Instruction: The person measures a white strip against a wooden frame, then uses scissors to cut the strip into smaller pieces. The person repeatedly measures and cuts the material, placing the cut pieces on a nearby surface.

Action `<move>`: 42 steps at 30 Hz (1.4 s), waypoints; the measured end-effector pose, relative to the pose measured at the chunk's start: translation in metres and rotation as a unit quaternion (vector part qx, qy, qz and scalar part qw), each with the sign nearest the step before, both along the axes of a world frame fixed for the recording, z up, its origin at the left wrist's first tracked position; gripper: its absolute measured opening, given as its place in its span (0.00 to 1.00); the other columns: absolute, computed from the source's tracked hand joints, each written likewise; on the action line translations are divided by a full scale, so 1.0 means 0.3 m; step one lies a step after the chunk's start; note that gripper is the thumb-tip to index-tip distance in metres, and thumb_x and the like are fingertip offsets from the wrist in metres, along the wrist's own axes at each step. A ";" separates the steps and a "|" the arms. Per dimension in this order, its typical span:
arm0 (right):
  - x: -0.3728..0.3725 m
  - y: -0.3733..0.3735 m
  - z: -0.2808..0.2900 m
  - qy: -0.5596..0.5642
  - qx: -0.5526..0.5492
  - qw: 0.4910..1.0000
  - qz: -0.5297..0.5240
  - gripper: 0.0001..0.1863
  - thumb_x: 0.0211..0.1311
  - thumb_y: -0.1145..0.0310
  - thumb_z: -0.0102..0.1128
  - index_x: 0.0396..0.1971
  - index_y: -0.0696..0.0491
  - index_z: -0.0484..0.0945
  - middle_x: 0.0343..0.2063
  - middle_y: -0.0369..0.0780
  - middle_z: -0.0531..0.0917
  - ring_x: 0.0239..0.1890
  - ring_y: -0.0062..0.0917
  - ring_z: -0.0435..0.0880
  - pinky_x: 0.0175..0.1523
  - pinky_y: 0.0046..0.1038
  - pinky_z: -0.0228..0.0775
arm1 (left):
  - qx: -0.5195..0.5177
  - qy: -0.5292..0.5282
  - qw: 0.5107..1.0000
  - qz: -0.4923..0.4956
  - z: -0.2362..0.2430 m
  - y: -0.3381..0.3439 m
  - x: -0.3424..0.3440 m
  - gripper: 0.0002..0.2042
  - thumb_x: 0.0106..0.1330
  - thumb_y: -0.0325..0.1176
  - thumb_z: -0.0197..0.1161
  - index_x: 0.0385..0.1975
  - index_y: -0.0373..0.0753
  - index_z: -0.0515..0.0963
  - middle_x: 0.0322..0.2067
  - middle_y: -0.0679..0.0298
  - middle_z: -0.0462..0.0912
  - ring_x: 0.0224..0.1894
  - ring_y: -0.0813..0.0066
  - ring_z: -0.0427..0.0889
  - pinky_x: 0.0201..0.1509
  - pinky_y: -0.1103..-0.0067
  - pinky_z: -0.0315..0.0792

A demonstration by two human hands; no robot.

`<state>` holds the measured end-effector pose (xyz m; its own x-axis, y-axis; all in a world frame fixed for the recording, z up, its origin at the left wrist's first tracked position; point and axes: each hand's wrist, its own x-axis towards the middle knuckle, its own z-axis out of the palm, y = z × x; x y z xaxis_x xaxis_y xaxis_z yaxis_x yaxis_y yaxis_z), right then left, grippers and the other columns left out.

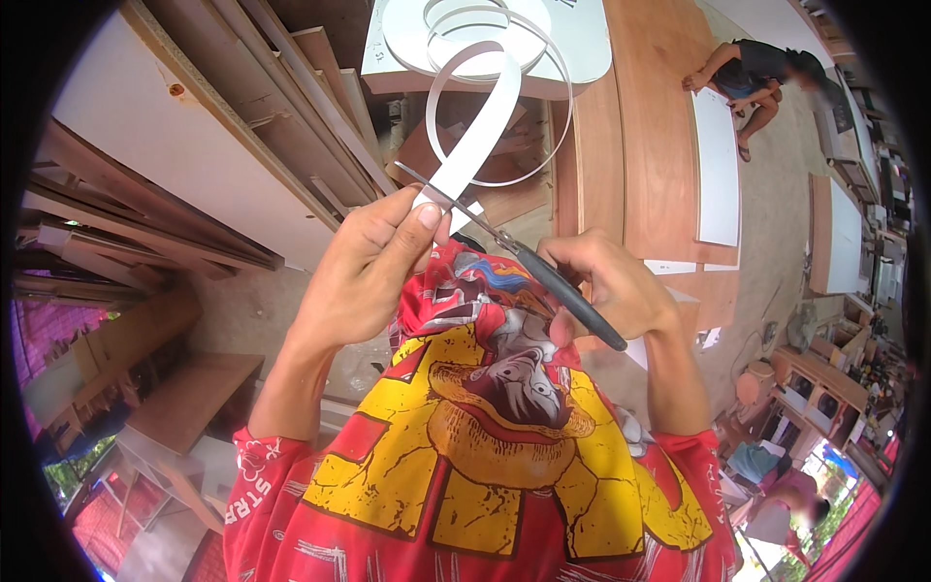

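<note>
1. Above my red and yellow shirt, I hold both hands up over a workshop floor.
2. My left hand pinches the end of a white strip between thumb and fingers; the thumb lies flat on its near end.
3. From my fingers the strip rises, curls into 1 loose loop, and runs back to a white coil lying on a white board.
4. My right hand is closed around the dark handles of the scissors.
5. Their blades stand open, one on each side of the strip just beside my left thumb; I cannot tell whether they touch it.
6. To my left, wood panels lean in a stack.
7. At upper right, another person crouches beside a white panel on a brown sheet, well apart from me.
</note>
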<state>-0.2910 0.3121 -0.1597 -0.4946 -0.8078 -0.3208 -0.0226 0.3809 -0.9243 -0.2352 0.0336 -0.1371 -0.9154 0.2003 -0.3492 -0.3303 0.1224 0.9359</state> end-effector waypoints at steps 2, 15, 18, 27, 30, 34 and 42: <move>-0.001 0.004 0.014 -0.008 0.037 0.999 -0.007 0.29 0.41 0.53 0.84 0.28 0.58 0.74 0.20 0.34 0.76 0.20 0.16 0.74 0.27 0.23 0.66 | 0.001 -0.020 1.000 -0.001 0.009 0.002 -0.003 0.18 0.83 0.43 0.48 0.32 0.37 0.73 0.23 0.75 0.65 0.28 0.86 0.60 0.32 0.83 0.59; -0.021 -0.031 0.022 -0.024 0.020 0.996 -0.082 0.21 0.50 0.56 0.79 0.24 0.59 0.82 0.17 0.39 0.84 0.18 0.19 0.78 0.25 0.26 0.65 | 0.012 0.014 1.000 0.010 -0.043 -0.006 -0.051 0.18 0.83 0.46 0.48 0.33 0.39 0.72 0.19 0.78 0.59 0.21 0.88 0.55 0.25 0.84 0.52; -0.031 -0.031 0.018 -0.037 0.022 0.995 -0.092 0.20 0.52 0.57 0.79 0.24 0.59 0.82 0.17 0.38 0.83 0.19 0.17 0.78 0.25 0.25 0.65 | 0.039 0.011 0.999 0.014 -0.055 -0.007 -0.068 0.18 0.83 0.45 0.48 0.33 0.39 0.72 0.19 0.78 0.58 0.21 0.88 0.54 0.24 0.83 0.51; -0.099 -0.011 -0.103 -0.120 -0.059 0.970 -0.202 0.22 0.60 0.52 0.76 0.30 0.58 0.81 0.20 0.30 0.78 0.20 0.14 0.76 0.26 0.19 0.67 | 0.050 -0.014 0.998 0.043 -0.086 -0.048 -0.120 0.15 0.83 0.43 0.47 0.36 0.41 0.73 0.20 0.79 0.58 0.22 0.88 0.53 0.25 0.84 0.50; -0.113 -0.009 -0.167 -0.157 -0.112 0.946 -0.262 0.23 0.64 0.50 0.73 0.34 0.58 0.80 0.22 0.32 0.78 0.22 0.14 0.75 0.28 0.19 0.68 | 0.030 0.010 0.998 0.057 -0.128 -0.041 -0.136 0.15 0.84 0.43 0.47 0.36 0.42 0.72 0.20 0.78 0.59 0.22 0.89 0.54 0.26 0.85 0.51; -0.102 -0.006 -0.250 -0.092 -0.060 0.943 -0.314 0.22 0.64 0.50 0.73 0.30 0.55 0.79 0.21 0.31 0.78 0.24 0.13 0.75 0.30 0.19 0.67 | -0.006 0.001 0.998 0.065 -0.137 -0.038 -0.137 0.14 0.84 0.42 0.46 0.38 0.41 0.72 0.23 0.77 0.62 0.25 0.88 0.57 0.28 0.85 0.55; 0.009 -0.011 -0.342 -0.100 -0.087 0.879 -0.458 0.19 0.68 0.52 0.70 0.32 0.55 0.79 0.22 0.31 0.78 0.25 0.11 0.76 0.30 0.18 0.67 | 0.126 0.094 0.977 0.145 0.204 -0.057 -0.249 0.15 0.81 0.41 0.50 0.50 0.34 0.72 0.28 0.70 0.68 0.22 0.88 0.59 0.22 0.89 0.55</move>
